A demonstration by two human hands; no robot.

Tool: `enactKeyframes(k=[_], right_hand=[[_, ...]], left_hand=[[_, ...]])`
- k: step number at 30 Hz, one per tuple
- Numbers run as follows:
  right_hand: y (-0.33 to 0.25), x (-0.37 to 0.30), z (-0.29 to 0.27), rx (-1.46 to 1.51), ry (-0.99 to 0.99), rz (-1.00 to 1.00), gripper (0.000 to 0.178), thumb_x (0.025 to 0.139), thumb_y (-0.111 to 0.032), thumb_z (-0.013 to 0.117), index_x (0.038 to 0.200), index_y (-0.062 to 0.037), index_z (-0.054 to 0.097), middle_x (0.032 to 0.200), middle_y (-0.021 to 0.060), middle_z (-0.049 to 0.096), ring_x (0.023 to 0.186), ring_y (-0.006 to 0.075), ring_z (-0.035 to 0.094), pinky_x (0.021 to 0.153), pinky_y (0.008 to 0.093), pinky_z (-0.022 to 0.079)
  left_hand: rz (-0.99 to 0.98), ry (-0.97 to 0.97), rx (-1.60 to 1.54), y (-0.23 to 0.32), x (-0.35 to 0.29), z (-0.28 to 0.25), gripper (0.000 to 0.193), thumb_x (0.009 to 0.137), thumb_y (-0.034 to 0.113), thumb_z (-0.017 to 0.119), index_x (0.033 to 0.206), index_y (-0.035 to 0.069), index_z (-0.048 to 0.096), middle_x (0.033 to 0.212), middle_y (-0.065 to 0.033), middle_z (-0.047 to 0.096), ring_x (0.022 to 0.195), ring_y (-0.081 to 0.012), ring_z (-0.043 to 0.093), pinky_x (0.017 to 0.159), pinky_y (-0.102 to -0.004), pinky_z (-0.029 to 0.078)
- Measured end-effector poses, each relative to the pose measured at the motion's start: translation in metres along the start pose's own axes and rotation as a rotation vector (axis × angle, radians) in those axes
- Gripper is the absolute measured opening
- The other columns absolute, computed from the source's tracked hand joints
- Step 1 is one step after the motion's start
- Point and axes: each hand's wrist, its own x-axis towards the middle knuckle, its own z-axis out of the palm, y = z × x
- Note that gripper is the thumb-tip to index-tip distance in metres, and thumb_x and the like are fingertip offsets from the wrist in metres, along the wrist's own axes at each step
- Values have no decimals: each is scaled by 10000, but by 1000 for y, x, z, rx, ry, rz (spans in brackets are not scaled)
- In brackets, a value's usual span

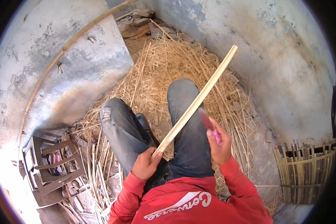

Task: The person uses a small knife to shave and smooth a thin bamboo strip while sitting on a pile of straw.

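Note:
A long pale split bamboo strip (201, 98) lies slantwise across my right thigh, its far end raised toward the upper right. My left hand (145, 164) is closed round its near end, close to my lap. In my right hand (221, 146) is a knife (205, 120) with a pink-wrapped handle. Its dark blade is smeared by motion and sits to the right of the strip, apparently apart from it. Beyond my knees spreads a heap of straw-coloured shavings (158, 69).
At the left stands a dark wooden frame (78, 170), with loose bamboo strips (100, 179) beside it. A slatted bamboo basket (306, 173) is at the right. Worn walls (280, 63) rise on both sides, and a long curved pole (44, 78) leans at the left.

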Motion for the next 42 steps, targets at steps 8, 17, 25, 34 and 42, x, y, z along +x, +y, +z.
enactKeyframes(k=[8,17,25,34,42], right_hand=[[-71,47,-14,-326,48,-644,302,803,-99,902,881,-36,616,803,59,682,691,175,665,597,300,501],[-122,84,-42,-564,-495,-470,274,802,-143,882,915,-32,659,851,130,733,758,285,716,669,381,532],[-105,85,-39,82,-182,-56,212,903,-113,816,927,-43,617,812,91,734,549,113,569,500,296,415],[-171,106,-32,878,-99,-139,279,1028,-70,673,903,-155,439,1080,273,735,386,62,337,342,260,262],[-215,128,-56,1091,-34,-337,258,1037,-60,646,955,-174,430,1199,254,716,466,54,354,404,232,299]], left_hand=[[215,108,405,71,18,-70,343,1076,303,629,896,16,685,599,-168,552,524,-302,592,541,-421,443],[567,116,823,181,25,-140,244,925,305,809,1037,90,781,597,-131,618,536,-348,614,531,-415,471],[1288,1038,217,140,41,-83,425,857,25,816,1238,-18,633,1036,-151,714,905,-285,698,808,-386,561],[692,149,-53,106,50,51,827,923,226,807,1577,-24,366,1377,-232,615,1271,-379,615,1067,-457,503],[724,73,25,115,57,56,762,980,202,749,1595,-6,351,1417,-250,601,1302,-408,604,1080,-466,492]])
